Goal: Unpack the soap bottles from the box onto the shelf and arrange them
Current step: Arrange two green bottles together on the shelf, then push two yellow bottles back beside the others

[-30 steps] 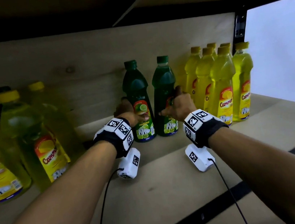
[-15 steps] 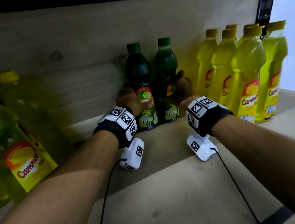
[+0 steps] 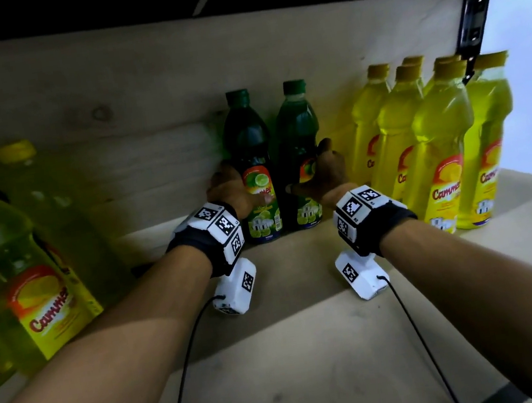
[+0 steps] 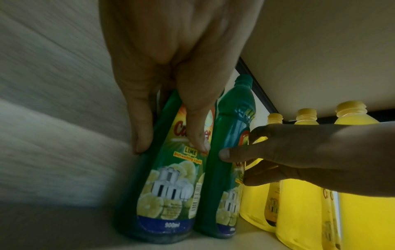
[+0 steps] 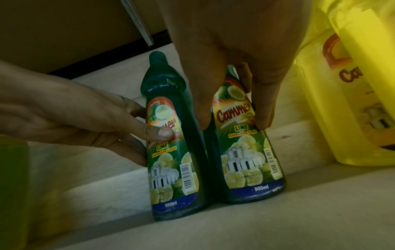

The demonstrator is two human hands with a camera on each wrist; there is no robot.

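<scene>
Two green lime soap bottles stand upright and side by side at the back of the shelf (image 3: 315, 365), close to the wooden rear panel. My left hand (image 3: 239, 191) grips the left green bottle (image 3: 247, 142) at label height, thumb on the front (image 4: 171, 142). My right hand (image 3: 316, 177) grips the right green bottle (image 3: 298, 128) the same way, thumb and fingers curled round its waist (image 5: 234, 124). Both bottle bases rest on the shelf board. The two bottles touch near the bottom (image 5: 209, 194).
A tight group of several yellow soap bottles (image 3: 438, 149) stands right beside the right hand. Larger yellow bottles (image 3: 28, 269) stand at the left. The upper shelf hangs low overhead, with a black upright post (image 3: 473, 11) at the right.
Both hands have slid the two green bottles back toward the rear panel while keeping hold of them. The head view has moved in closer.
</scene>
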